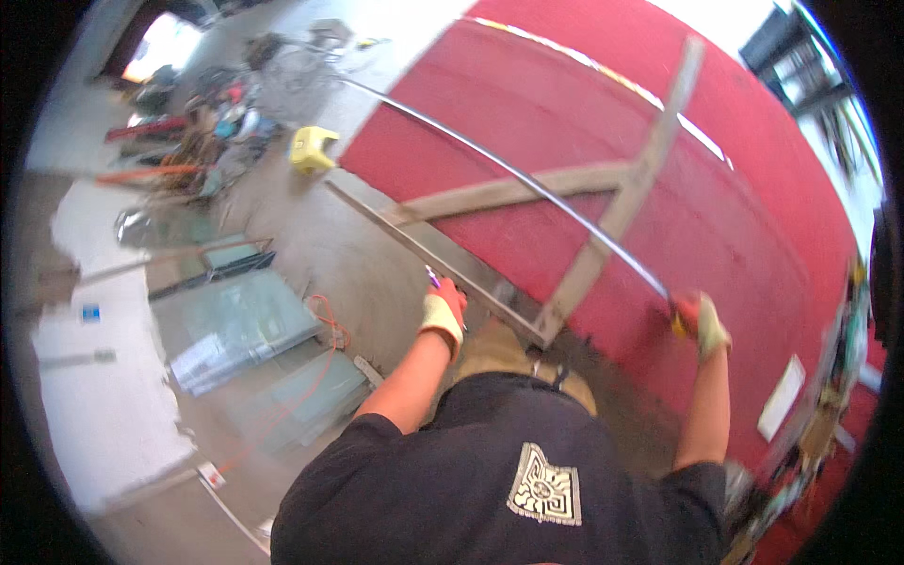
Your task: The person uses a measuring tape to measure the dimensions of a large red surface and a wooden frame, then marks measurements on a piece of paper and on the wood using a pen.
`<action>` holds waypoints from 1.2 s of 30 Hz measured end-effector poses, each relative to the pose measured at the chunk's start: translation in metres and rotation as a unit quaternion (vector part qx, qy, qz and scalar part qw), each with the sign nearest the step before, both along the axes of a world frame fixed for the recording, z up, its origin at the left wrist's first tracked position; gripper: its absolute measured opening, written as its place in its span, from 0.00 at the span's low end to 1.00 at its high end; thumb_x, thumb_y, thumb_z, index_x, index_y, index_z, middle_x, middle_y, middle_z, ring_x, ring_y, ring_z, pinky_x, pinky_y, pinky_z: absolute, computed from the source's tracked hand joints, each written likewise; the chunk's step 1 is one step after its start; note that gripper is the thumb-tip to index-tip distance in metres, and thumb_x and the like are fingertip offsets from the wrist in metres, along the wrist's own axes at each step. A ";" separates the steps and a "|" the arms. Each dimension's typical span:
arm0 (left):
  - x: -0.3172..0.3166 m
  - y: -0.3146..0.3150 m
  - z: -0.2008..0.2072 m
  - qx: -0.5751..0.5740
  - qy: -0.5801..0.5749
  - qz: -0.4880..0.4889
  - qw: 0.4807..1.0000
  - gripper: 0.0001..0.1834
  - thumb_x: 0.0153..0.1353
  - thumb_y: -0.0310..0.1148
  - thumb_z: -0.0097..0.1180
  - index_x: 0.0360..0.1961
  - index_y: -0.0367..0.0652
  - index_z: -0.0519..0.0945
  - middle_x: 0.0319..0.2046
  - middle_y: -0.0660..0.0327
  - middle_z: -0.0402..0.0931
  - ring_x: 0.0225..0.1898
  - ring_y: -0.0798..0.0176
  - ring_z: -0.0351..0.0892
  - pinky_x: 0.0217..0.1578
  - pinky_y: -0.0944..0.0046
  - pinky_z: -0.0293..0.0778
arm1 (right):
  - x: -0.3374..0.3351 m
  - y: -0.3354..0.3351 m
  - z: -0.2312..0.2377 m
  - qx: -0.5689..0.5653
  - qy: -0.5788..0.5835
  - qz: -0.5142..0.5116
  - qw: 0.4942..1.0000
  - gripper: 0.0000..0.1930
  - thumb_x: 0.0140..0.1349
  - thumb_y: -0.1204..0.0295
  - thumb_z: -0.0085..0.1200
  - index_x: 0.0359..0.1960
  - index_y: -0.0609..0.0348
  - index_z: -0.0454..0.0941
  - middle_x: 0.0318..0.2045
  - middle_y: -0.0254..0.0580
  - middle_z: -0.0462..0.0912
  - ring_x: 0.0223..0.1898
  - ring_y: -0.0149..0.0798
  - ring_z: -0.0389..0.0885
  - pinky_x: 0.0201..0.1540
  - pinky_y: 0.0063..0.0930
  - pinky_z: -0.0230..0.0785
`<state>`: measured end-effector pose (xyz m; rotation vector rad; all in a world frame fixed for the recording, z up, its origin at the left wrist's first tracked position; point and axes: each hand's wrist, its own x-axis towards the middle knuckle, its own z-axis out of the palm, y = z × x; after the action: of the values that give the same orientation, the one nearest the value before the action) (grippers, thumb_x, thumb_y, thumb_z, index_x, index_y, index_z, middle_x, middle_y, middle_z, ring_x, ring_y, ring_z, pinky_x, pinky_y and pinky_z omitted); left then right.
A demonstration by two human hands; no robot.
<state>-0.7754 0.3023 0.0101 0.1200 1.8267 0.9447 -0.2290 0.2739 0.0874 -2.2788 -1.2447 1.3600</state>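
Note:
My left hand (pixel 446 311), in a red and cream work glove, is closed around a slim pen-like thing (pixel 432 277) with a purple end. It is beside the near edge of a red-covered table (pixel 734 254). Over the table, my right hand (pixel 701 323), gloved alike, grips the near end of a long thin silver bar (pixel 499 163). Something small and yellow shows at that hand, too blurred to name. The bar slants away to the far left, above a wooden frame (pixel 603 235) of joined strips. That frame lies on the table, one strip along its near edge.
Glass sheets (pixel 250 330) lie to the left, near an orange cord (pixel 330 320). A yellow block-shaped thing (pixel 311 151) is by the table's left corner. Assorted clutter (pixel 207 132) is piled at the far left. A white strip (pixel 782 397) and a cluttered ledge (pixel 819 424) are at the right.

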 end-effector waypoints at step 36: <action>-0.028 0.002 0.013 -0.058 -0.079 0.015 0.995 0.14 0.79 0.42 0.50 0.43 0.42 0.74 0.35 0.58 0.81 0.19 0.69 0.70 0.21 0.70 0.71 | 0.022 -0.012 -0.055 0.069 -0.239 -0.142 0.958 0.24 0.68 0.46 0.65 0.44 0.57 0.89 0.37 0.53 0.91 0.40 0.51 0.89 0.49 0.42 0.78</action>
<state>-0.8031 0.3043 0.0230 -0.0535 1.7352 0.8430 -0.2072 0.2615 0.0321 -2.6443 -1.0277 0.6233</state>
